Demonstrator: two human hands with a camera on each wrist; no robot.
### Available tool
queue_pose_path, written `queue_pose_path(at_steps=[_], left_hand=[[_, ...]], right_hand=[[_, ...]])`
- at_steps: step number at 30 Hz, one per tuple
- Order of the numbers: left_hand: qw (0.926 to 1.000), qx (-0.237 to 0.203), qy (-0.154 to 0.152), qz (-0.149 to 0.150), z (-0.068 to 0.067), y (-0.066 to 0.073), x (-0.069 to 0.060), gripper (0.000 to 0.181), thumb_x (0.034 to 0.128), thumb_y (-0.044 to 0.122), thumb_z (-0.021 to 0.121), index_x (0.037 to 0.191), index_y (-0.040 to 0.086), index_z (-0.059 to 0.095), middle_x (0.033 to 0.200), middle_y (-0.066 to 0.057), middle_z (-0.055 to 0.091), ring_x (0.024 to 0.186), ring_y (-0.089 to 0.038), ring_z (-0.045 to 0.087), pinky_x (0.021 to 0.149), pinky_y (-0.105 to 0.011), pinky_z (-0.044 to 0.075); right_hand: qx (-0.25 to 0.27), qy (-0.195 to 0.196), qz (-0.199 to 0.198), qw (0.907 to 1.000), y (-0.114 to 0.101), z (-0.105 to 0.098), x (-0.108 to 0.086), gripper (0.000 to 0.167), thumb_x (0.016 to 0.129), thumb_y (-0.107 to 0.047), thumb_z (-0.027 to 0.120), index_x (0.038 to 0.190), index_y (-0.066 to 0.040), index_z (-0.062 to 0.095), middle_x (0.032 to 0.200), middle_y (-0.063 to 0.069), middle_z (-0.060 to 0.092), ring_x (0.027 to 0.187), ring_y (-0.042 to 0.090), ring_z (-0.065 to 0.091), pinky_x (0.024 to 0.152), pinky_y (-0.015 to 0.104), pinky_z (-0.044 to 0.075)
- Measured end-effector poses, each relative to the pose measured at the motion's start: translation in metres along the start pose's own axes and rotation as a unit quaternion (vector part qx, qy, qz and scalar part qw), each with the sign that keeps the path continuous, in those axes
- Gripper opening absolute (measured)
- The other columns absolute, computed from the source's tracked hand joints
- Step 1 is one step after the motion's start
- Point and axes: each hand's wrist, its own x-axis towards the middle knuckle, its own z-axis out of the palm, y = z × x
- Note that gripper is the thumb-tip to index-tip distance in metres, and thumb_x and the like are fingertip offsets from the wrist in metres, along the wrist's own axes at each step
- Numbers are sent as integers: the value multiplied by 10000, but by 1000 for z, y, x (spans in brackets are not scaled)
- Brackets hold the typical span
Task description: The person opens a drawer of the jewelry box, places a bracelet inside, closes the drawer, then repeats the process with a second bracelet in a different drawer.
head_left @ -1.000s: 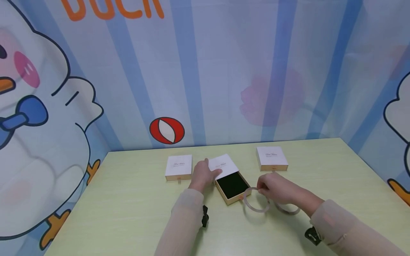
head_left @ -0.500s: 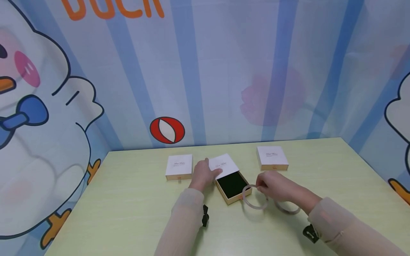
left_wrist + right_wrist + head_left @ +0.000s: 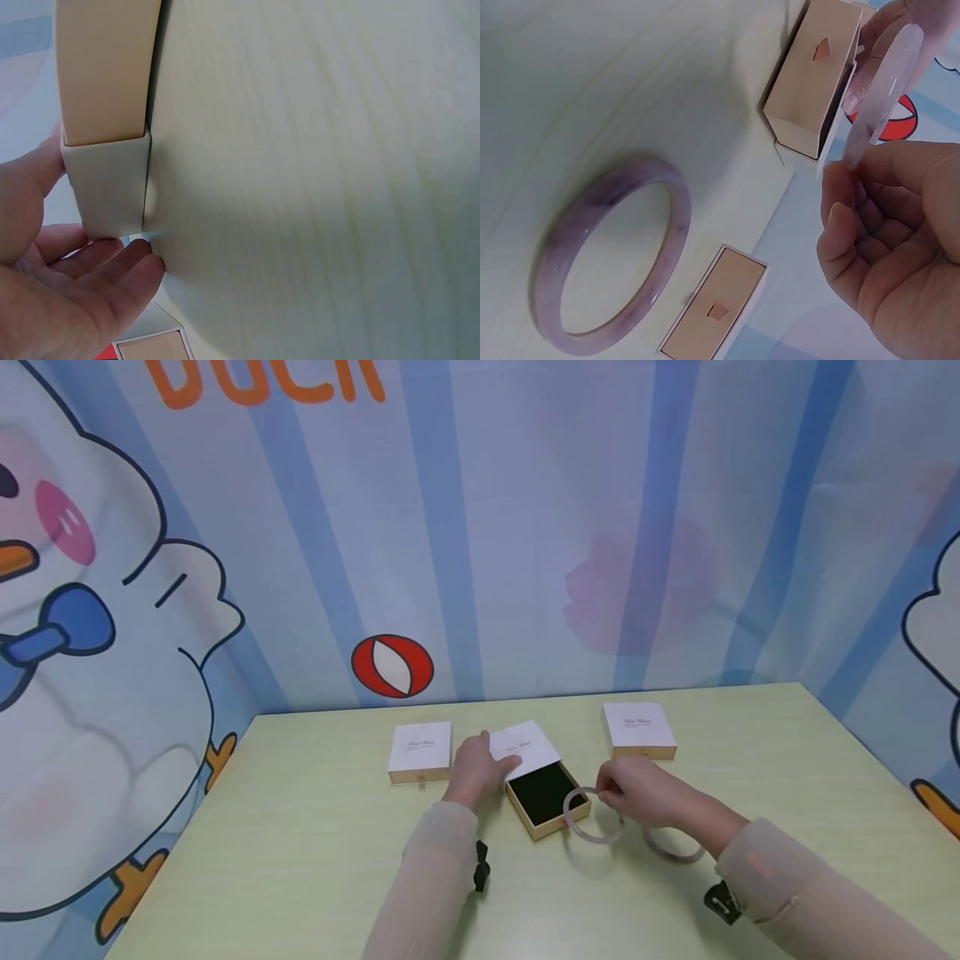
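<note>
In the head view my left hand (image 3: 478, 770) holds the white sleeve (image 3: 534, 747) of a turned, half-open drawer box, thumb on top. Its cream drawer (image 3: 553, 828) is slid out towards me and shows a dark lining. My right hand (image 3: 647, 792) pinches a pale, translucent bangle (image 3: 595, 839) between thumb and fingers, over the drawer's front corner. The right wrist view has this bangle (image 3: 889, 82) nearly edge-on, off the table. A second bangle, mottled purple (image 3: 551, 274), lies flat on the table below my right hand. In the left wrist view my fingers (image 3: 135, 281) reach the sleeve's end.
A closed white box (image 3: 420, 750) stands left of my left hand. Another closed box (image 3: 639, 731) stands at the back right, just behind my right hand. The pale table (image 3: 300, 843) ends at a printed cloth backdrop (image 3: 517, 527).
My right hand has moved slightly up and left, bringing the pinched bangle closer over the drawer. The left hand and the box have stayed still.
</note>
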Motion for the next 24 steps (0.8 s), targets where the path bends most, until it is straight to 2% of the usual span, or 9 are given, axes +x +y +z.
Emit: queue_pose_path(at_steps=[24], left_hand=[[9999,-92,54,15,0,1,-3,776,865,354,676,1462,13,316,1485,-167,378,1352,-305,374,1117,-425,327]], right_hand=[[44,132,-95,9999,-2,0,6,96,872,-36,589,849,9,671,701,6,606,595,83,487,526,206,436]])
